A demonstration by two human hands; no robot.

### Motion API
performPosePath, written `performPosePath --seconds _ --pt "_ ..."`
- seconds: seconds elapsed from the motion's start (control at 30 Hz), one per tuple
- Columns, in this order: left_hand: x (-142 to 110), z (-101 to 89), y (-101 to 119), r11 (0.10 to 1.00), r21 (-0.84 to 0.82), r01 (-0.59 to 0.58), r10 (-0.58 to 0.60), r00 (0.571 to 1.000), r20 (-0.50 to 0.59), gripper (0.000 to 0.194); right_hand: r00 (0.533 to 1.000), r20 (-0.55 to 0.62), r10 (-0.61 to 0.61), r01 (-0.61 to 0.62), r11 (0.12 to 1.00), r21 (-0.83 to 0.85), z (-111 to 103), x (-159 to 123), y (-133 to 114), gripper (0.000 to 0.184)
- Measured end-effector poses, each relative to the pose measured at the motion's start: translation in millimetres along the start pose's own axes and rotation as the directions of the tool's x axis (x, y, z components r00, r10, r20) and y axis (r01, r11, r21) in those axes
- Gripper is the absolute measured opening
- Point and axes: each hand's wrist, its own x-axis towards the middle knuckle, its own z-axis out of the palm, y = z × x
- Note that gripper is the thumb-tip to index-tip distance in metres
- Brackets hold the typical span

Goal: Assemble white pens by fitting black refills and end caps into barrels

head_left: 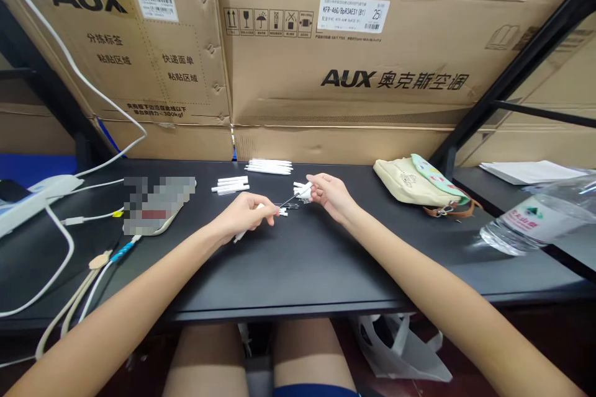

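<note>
Bare forearms (139, 298) stretch from the near edge of the view over a black desk (316, 273), above a seated person's thighs (307, 353), as two hands work close together at its center. The left hand (251, 214) is narrow, fingers curled and thumb pressed in around a slim white tube (239, 236), whose lower end slants out beneath the palm. The right hand (331, 194), thumb and forefinger pinched, holds a small white piece (306, 188) by its end, the other fingers loosely bent. A thin dark rod (289, 200) runs at a slant between the two grips; whether it is seated in either white part cannot be told.

Just beyond the hands, short white pieces (298, 185) lie bunched, partly hidden by the right hand's piece. White tubes lie side by side in a left group (231, 184) and a farther group (269, 167), near the foot of printed cardboard cartons (349, 43). A cream pouch (403, 183) and a clear bottle (531, 223) flank the scene at right; a white power strip (41, 198) sits at far left.
</note>
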Motion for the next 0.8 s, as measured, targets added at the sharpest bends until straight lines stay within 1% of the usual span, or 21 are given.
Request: performPosePath --seconds 0.1,0.23,0.37,0.43,0.53,0.67,0.8 --pt "2 -0.3 -1 1.0 0.027 -0.015 0.016 0.998 -0.053 0.025 1.0 0.011 0.011 -0.011 1.0 -0.025 3 -2 -1 0.035" --pt "4 -0.2 -4 1.0 -0.012 -0.02 0.019 0.995 -0.094 0.026 0.999 0.047 0.014 -0.011 0.998 -0.064 7 -6 -2 0.035" --pt "2 1.3 -3 1.0 -0.008 -0.024 0.024 0.999 -0.024 0.029 0.984 0.155 0.084 -0.061 0.986 -0.152 9 -11 -3 0.034" --pt "1 1.8 -2 1.0 -0.001 -0.019 0.019 1.0 0.005 0.028 0.977 0.188 0.102 -0.07 0.983 -0.168 10 -12 -4 0.034" --pt "1 1.4 -2 1.0 0.005 -0.006 0.006 1.0 0.013 0.027 0.972 0.211 0.105 -0.071 0.984 -0.163 9 -12 -5 0.033" --pt "1 0.3 -3 1.0 -0.002 -0.015 0.015 0.999 0.029 0.028 0.965 0.243 0.101 -0.064 0.985 -0.158 7 -11 -3 0.029" --pt "2 -0.4 -4 1.0 -0.002 -0.023 0.023 0.997 0.069 0.032 0.958 0.273 0.088 -0.051 0.989 -0.142 7 -11 -2 0.027"
